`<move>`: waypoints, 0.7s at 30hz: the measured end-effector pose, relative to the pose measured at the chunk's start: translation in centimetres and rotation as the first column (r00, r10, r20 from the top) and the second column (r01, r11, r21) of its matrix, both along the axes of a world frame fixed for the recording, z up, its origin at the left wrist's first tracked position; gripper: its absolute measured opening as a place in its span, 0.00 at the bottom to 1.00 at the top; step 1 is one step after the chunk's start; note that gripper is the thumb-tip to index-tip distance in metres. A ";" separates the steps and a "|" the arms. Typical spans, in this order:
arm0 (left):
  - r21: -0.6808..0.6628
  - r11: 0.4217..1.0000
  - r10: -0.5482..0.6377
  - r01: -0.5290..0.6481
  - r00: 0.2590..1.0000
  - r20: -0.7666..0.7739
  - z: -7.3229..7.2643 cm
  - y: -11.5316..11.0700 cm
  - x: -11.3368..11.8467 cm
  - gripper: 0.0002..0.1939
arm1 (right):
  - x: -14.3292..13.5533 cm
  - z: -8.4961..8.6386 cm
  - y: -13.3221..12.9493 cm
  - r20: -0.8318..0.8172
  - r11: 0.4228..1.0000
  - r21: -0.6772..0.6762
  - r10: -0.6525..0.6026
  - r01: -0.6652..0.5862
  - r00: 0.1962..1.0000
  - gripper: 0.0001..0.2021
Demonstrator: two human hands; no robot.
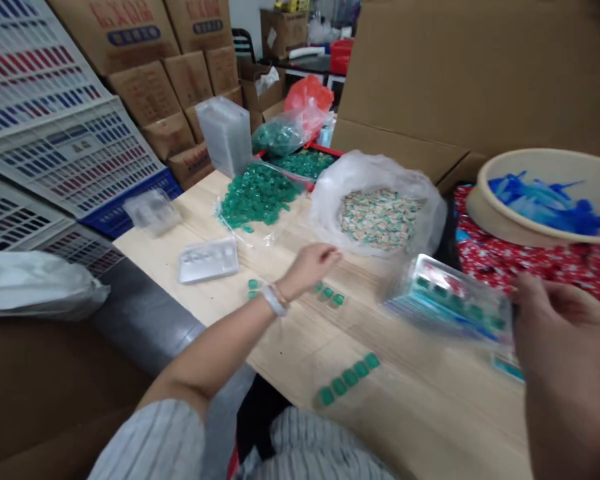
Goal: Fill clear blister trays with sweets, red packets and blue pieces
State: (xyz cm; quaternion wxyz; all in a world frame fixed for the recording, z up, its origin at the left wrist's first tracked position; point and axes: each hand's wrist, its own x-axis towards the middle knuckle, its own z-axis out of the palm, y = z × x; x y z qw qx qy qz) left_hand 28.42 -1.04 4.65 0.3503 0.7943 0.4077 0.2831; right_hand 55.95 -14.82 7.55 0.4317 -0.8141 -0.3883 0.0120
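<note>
My right hand (pixel 563 327), blurred, pinches the right end of a clear plastic case (pixel 455 300) with a row of green pieces inside. That case lies over or just above a stack of similar cases (pixel 405 303); I cannot tell whether they touch. Over the middle of the table is my left hand (pixel 310 267), its fingers curled together; whatever they hold, if anything, is hidden. Just below that hand is a short row of green pieces (pixel 330 295). Two more green pieces (pixel 253 288) lie left of the wrist. Nearer my body, several green pieces (pixel 350 378) form a slanting line.
Behind lie a heap of green pieces (pixel 260 193) and a plastic bag (pixel 325 200) of small printed packets. Clear trays (pixel 209 260) stand at the left, a tall clear stack (pixel 225 137) behind. At right, a cream basin (pixel 480 200) holds blue items. Crates (pixel 80 147) and cartons (pixel 145 93) border the table.
</note>
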 end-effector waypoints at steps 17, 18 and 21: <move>0.240 0.948 0.315 -0.211 0.750 -0.582 -5.0 12.2 -18.0 0.12 | -33.5 -9.9 27.2 -0.052 0.468 -0.460 0.834 -0.755 0.549 0.07; 0.229 0.953 0.298 -0.199 0.758 -0.580 -5.1 12.0 -18.0 0.12 | -32.8 -10.1 27.3 -0.067 0.487 -0.447 0.819 -0.751 0.571 0.07; 0.171 0.970 0.237 -0.171 0.812 -0.533 -5.0 11.6 -18.1 0.11 | -30.0 -9.9 27.1 -0.309 0.539 -0.297 0.727 -0.788 0.614 0.05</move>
